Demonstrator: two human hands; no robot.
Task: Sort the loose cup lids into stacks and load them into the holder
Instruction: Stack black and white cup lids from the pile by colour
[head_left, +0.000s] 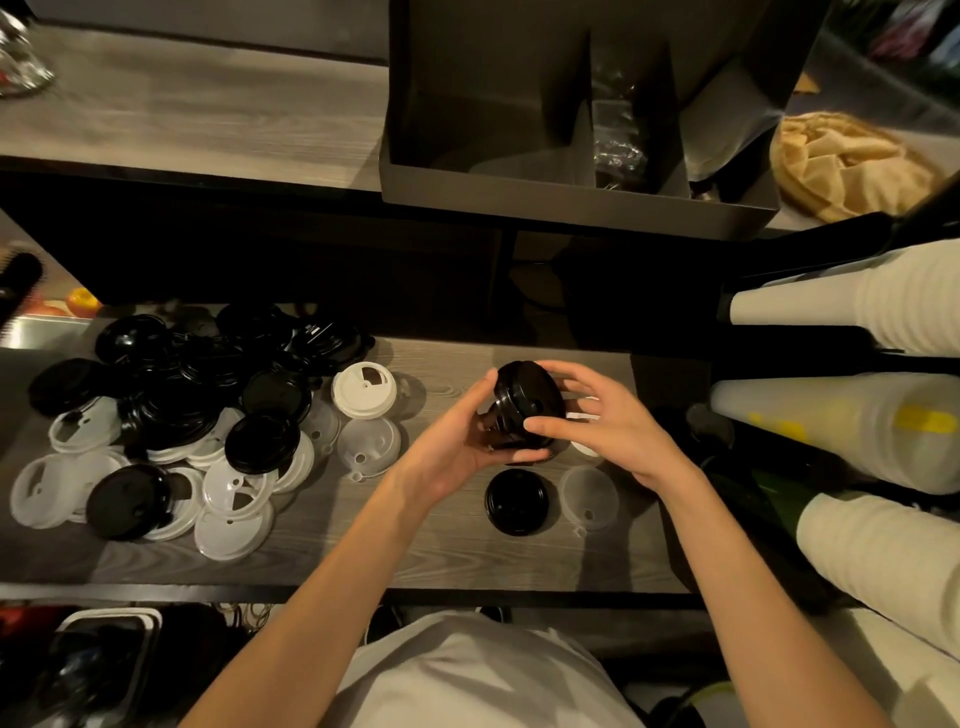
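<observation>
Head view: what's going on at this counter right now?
A person holds a stack of black lids in both hands, left hand underneath, right hand steadying it. A mixed pile of loose lids lies at left. One black lid and a clear lid sit nearer. The holder waits behind.

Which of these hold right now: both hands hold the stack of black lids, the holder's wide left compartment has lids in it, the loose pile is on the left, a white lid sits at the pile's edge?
1. Both the left hand and the right hand hold the stack of black plastic lids. True.
2. The dark divided holder has lids in its wide left compartment. False: no lids show there.
3. The loose pile of black and clear lids lies left of the hands. True.
4. The opaque white sip lid rests inside the holder. False: it lies on the grey wood-grain counter at the pile's right edge.
</observation>
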